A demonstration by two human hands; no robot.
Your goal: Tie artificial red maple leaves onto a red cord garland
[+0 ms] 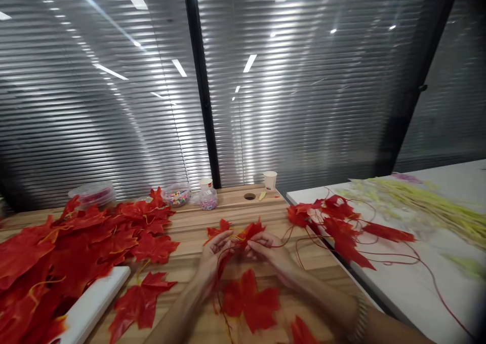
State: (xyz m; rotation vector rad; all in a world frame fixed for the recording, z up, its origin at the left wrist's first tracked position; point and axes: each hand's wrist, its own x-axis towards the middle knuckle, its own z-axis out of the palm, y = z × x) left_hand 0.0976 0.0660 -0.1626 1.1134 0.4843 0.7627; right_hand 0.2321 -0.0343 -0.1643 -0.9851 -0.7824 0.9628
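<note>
My left hand (213, 257) and my right hand (271, 250) meet above the wooden table, both with fingers pinched at a red artificial maple leaf (252, 229). A thin red cord (285, 240) runs from the fingers to the right, and more cord hangs under my left hand. Which fingers grip the cord and which the leaf's stem is too blurred to tell. Just below lies a flat maple leaf (250, 301), apart from both hands. Another red leaf (218, 228) shows behind my left fingertips.
At left, a big heap of red leaves (87, 237) partly covers a white board (99, 296). Tubs of beads (178, 197), a bead jar (208, 200) and a paper cup (270, 180) stand at the back. Leaves on cords (341, 232) spread across the white table (429, 283).
</note>
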